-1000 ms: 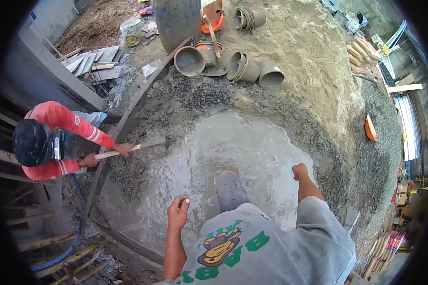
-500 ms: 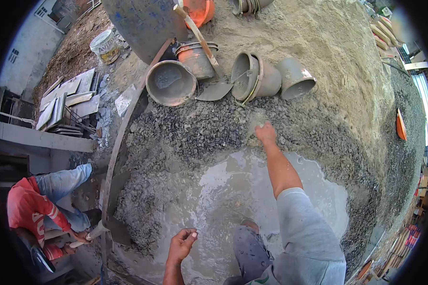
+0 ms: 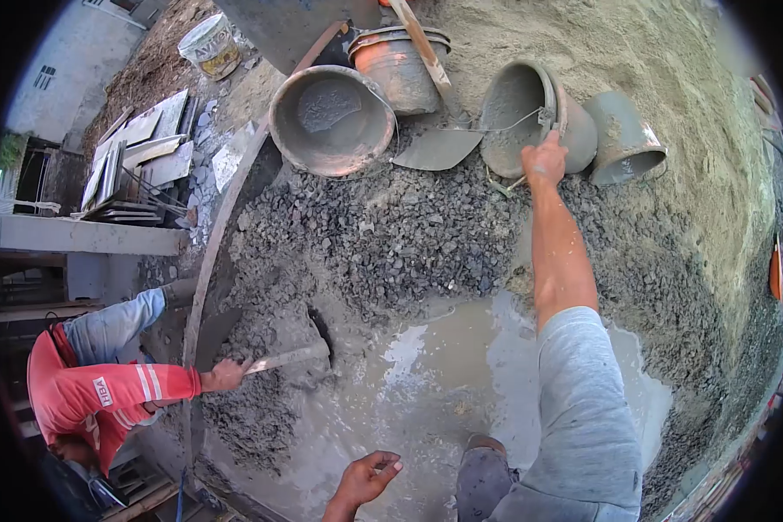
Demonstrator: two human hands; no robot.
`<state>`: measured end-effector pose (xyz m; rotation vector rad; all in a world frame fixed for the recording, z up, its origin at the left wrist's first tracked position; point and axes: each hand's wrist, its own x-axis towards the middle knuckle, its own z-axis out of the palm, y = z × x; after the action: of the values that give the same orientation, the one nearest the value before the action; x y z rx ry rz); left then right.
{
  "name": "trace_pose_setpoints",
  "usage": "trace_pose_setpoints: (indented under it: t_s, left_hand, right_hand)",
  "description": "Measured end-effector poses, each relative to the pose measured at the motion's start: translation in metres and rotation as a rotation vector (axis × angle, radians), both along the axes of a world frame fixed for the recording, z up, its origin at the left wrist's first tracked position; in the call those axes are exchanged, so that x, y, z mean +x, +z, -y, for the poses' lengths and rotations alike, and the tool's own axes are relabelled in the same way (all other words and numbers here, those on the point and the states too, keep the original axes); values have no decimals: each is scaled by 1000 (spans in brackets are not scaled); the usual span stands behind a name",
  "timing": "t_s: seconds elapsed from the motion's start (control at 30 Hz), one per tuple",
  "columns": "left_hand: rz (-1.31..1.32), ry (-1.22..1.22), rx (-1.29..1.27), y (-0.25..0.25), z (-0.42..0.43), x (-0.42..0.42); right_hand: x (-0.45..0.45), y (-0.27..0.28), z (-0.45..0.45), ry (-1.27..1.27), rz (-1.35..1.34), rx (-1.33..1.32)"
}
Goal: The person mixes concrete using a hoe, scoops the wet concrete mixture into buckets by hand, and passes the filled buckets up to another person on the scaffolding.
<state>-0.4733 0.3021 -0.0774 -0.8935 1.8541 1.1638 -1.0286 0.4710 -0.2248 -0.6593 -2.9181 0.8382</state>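
Note:
My right hand (image 3: 545,162) is closed on the rim of a cement-coated bucket (image 3: 574,126) lying on its side at the edge of the gravel (image 3: 409,235). Its wire handle hangs beside my fingers. Low in the view, my left hand (image 3: 367,478) is held over the wet grey mix (image 3: 444,374), fingers partly curled and apart, with nothing in it. A wide round bucket (image 3: 331,122), a shovel blade (image 3: 437,150) and an upright bucket with orange patches (image 3: 400,74) lie left of my right hand. Another tipped bucket (image 3: 622,135) is to its right.
At the left, a person in a red sleeve (image 3: 139,383) works a long-handled tool (image 3: 287,357) in the mix. A curved board edge (image 3: 213,252) runs between us. Sand (image 3: 670,61) rises behind the buckets. Broken boards (image 3: 143,148) and a white bucket (image 3: 209,45) are at upper left.
My right hand has reached forward from over the mix to the tipped bucket and taken hold of its rim. The view has shifted toward the buckets. The other person's tool is back in the mix.

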Motion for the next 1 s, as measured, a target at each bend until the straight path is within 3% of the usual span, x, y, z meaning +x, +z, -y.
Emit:
trace_pose_setpoints:
  t_s: [0.2, 0.27, 0.4, 0.47, 0.53, 0.6, 0.67, 0.77, 0.87, 0.97, 1.0]
  left_hand:
    - [-366, 236, -110, 24, 9, -25]
    - [-460, 272, -99, 29, 11, -34]
    - [-758, -75, -340, 51, 0, -66]
    - [-818, -90, -330, 46, -25, -75]
    - [-901, -76, -172, 28, -58, -73]
    - [-765, -61, 134, -12, -99, -50]
    - [-365, -282, 437, 14, -107, -22]
    - [-502, 183, 426, 43, -114, 56]
    - [-389, 517, 419, 90, -70, 114]
    - [-477, 623, 371, 137, -59, 160]
    - [-494, 643, 340, 145, -61, 178]
  right_hand:
    - [45, 68, -89, 231, -17, 260]
    - [106, 109, -111, 357, -65, 303]
    - [225, 201, -124, 532, -118, 253]
    - [266, 212, -129, 620, -280, 341]
    - [291, 205, -125, 689, -263, 376]
    - [321, 191, -111, 754, -205, 414]
    - [354, 182, -86, 811, -122, 464]
    - [399, 198, -41, 872, 138, 373]
    - [438, 209, -16, 1104, 125, 363]
    - [480, 186, -18, 1136, 101, 237]
    - [494, 167, -24, 1036, 328, 129]
